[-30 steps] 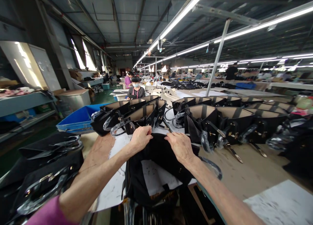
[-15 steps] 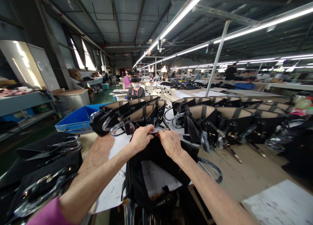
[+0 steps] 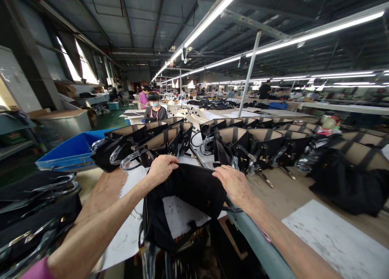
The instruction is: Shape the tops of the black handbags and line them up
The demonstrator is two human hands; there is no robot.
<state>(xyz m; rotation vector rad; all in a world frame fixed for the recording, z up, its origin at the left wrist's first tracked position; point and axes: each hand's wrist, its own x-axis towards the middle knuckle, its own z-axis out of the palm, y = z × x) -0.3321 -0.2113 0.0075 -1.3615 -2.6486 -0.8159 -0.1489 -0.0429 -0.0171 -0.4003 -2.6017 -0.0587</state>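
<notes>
A black handbag (image 3: 194, 182) stands in front of me at the table's near edge, its far panel raised between my hands. My left hand (image 3: 163, 168) pinches that panel's upper edge near its left end. On the same edge, farther right, my right hand (image 3: 232, 182) grips near the corner with fingers curled over. Below, the bag's near side hangs toward me, with a plastic-wrapped handle (image 3: 148, 256) dangling. Through the bag's frame a white sheet (image 3: 176, 216) shows. The undersides of my fingers are hidden.
Rows of black handbags with beige linings (image 3: 232, 135) stand across the table (image 3: 261, 198). More black bags (image 3: 39, 218) lie at left, near a blue bin (image 3: 68, 149). A white sheet (image 3: 340, 230) lies at right. A co-worker (image 3: 154, 109) sits beyond.
My hands have slid apart along the bag's upper edge, the left one leftward and the right one rightward. More of the black panel now shows between them. My view has turned right.
</notes>
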